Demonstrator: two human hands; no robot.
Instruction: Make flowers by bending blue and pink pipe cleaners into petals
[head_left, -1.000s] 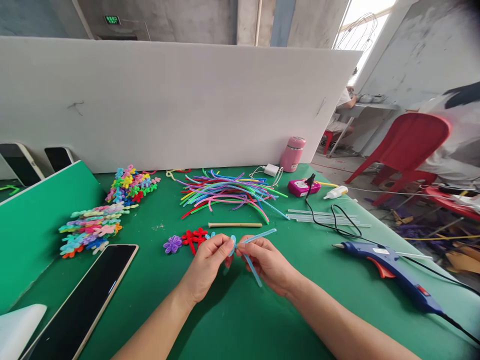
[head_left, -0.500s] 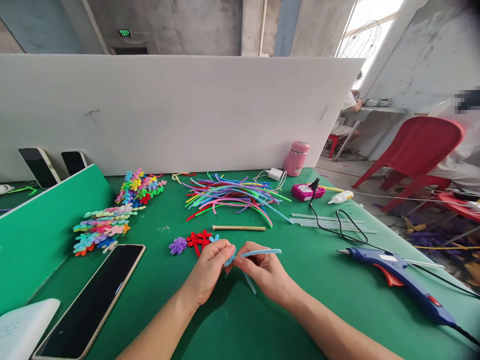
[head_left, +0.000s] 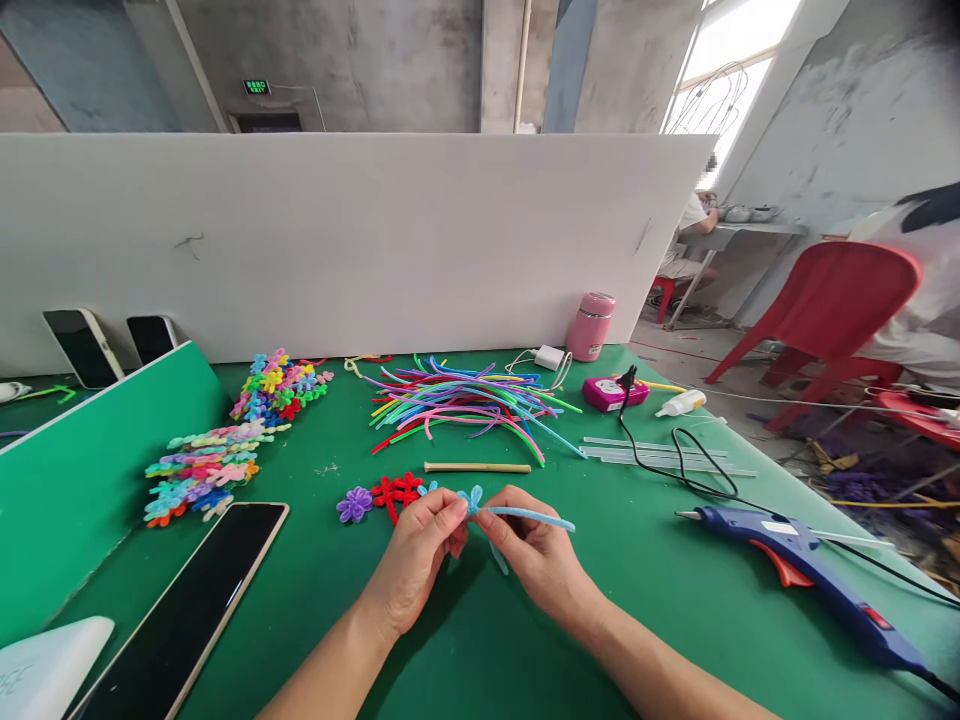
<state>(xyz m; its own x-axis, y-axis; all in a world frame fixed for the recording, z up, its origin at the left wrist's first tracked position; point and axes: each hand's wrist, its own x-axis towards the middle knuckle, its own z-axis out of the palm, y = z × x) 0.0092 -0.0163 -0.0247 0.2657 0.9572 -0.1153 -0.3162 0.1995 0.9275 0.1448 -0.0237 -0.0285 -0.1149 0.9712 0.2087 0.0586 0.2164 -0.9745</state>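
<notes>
Between my two hands is a light blue pipe cleaner (head_left: 536, 516), bent into small petal loops at its left end. My left hand (head_left: 424, 545) pinches the looped part between thumb and forefinger. My right hand (head_left: 536, 550) grips the stem just beside the loops; one straight tail sticks out to the right and another hangs below. Just left of my left hand lie red pipe-cleaner flowers (head_left: 396, 492) and a purple flower (head_left: 355, 505). Another light blue flower (head_left: 427, 488) is partly hidden behind my left fingers. A thin wooden stick (head_left: 477, 468) lies beyond my hands.
Loose coloured pipe cleaners (head_left: 465, 400) lie at the back. A blue glue gun (head_left: 795, 560), clear glue sticks (head_left: 660, 455) and a pink bottle (head_left: 591, 327) are to the right. Finished flowers (head_left: 206, 470) and a phone (head_left: 187, 600) are on the left, by a green divider (head_left: 90, 480).
The looped end now shows above my fingertips, with petals standing up. The tail on the right has tipped slightly downward. My view has tilted up a little.
</notes>
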